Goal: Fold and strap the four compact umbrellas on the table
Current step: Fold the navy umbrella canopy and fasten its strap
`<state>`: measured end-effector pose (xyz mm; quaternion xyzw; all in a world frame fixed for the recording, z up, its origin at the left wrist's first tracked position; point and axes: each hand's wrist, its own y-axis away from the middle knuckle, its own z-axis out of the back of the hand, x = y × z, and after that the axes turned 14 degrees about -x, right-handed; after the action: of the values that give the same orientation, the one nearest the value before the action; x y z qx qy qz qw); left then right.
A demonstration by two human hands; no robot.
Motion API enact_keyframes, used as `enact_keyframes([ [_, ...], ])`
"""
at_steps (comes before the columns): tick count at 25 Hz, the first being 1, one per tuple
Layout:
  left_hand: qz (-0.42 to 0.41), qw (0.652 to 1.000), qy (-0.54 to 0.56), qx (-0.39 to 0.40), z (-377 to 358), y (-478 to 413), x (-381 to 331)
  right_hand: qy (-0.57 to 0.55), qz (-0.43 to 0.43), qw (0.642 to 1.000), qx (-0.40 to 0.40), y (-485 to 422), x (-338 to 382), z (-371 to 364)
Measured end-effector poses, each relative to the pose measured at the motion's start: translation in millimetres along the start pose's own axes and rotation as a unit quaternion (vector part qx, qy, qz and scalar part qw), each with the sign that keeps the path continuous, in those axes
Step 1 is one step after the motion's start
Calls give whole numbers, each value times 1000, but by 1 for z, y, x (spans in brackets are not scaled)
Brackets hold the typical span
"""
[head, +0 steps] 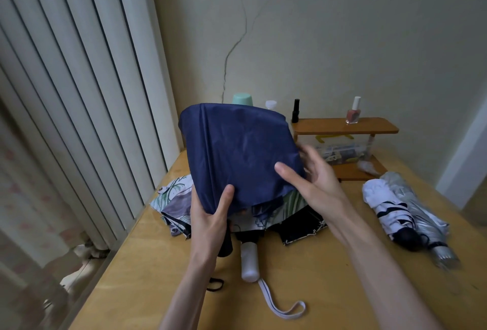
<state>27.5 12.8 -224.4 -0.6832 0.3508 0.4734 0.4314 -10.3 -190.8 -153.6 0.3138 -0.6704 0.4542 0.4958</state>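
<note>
A navy blue umbrella (237, 153) is held up above the wooden table (316, 277), its canopy loose and spread. My left hand (210, 219) grips its lower end near the dark handle, thumb on the cloth. My right hand (311, 174) lies on the canopy's right side with thumb in front and fingers behind the fabric. Under it lies a leaf-patterned umbrella (176, 197) with a white handle (249, 261) and white wrist strap. To the right lie a silver umbrella (413, 205) and a white-and-navy one (387, 205), both loosely gathered.
A small wooden shelf (345, 125) at the back carries nail polish bottles, with a clear box beneath. A mint cup (242, 99) stands behind the blue canopy. White vertical blinds (79, 92) run along the left edge. A black hair tie (214, 285) lies near my left forearm.
</note>
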Motion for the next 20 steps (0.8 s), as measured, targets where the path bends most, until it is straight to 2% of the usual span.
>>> enact_keyframes([
  [6,-38,999,-14,33,-13,15,0,-31,-16,999,42,16,-13,-29],
  [12,23,1000,10,14,-24,25,7,-71,-75,994,46,18,-39,-44],
  [14,29,999,19,-4,-21,22,8,-43,-71,995,48,16,-35,-39],
  [17,44,999,32,1,-16,14,7,27,-5,999,-20,9,-30,-27],
  [20,65,997,43,-1,-10,7,9,19,13,997,-67,1,-31,-16],
])
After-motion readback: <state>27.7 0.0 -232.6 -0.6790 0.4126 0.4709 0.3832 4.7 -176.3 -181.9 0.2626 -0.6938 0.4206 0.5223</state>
